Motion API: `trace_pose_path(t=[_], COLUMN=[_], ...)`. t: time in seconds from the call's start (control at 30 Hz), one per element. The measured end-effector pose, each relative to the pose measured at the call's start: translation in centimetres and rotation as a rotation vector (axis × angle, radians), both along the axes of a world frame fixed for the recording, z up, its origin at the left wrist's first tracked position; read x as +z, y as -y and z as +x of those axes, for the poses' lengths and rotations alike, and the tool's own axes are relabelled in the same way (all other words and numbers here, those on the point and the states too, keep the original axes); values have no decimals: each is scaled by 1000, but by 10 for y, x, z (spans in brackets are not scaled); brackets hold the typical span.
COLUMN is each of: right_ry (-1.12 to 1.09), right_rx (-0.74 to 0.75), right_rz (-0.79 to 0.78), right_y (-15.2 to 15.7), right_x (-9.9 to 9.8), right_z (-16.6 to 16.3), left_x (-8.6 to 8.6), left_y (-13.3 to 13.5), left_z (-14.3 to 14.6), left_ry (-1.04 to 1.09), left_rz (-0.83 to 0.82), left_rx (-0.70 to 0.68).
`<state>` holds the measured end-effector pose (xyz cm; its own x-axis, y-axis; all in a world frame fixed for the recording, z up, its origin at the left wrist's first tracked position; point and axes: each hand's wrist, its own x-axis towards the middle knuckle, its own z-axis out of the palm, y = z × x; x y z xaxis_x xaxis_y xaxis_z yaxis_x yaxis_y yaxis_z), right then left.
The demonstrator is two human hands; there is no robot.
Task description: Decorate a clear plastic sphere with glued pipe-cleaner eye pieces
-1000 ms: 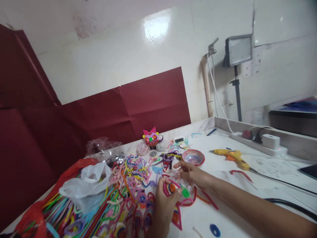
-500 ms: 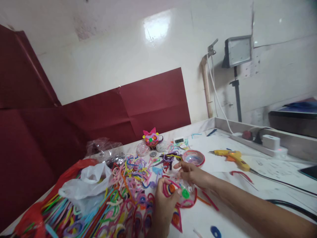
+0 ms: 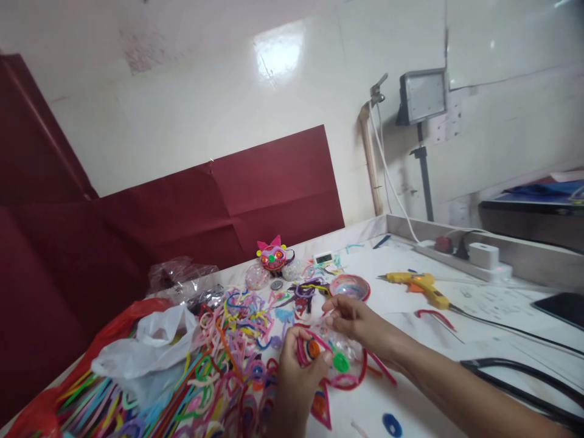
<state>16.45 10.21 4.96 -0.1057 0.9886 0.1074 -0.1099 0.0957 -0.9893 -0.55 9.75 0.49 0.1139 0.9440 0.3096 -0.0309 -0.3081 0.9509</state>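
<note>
Both my hands hold a small clear dome craft piece (image 3: 335, 353) trimmed with red pipe cleaner, an orange spiral and a green button. My left hand (image 3: 298, 371) grips its near left side, thumb beside the orange spiral. My right hand (image 3: 353, 319) pinches its far upper edge with the fingertips. A heap of bent coloured pipe cleaners (image 3: 228, 347) lies just left of my hands on the white table (image 3: 456, 340).
A pink-rimmed bowl (image 3: 350, 286), a finished pink cat-faced piece (image 3: 272, 254) and clear domes sit behind. A yellow glue gun (image 3: 420, 285) lies to the right, with cables and a power strip (image 3: 474, 258). White and red plastic bags (image 3: 141, 344) lie left. A blue spiral (image 3: 391, 424) lies near.
The view has shifted slightly, so everything sits a little further left. My hands stay on the dome piece, with only small finger movement.
</note>
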Motion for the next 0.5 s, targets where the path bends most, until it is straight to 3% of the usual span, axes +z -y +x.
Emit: trace_pose_path(t=[0.5], right_ry=[-63], right_rx=[26], right_rz=[55], right_y=[13], right_x=[-13], right_z=[11], left_x=[8], left_y=[4], left_z=[6], left_ry=[16], left_rz=[-136], left_rx=[-48])
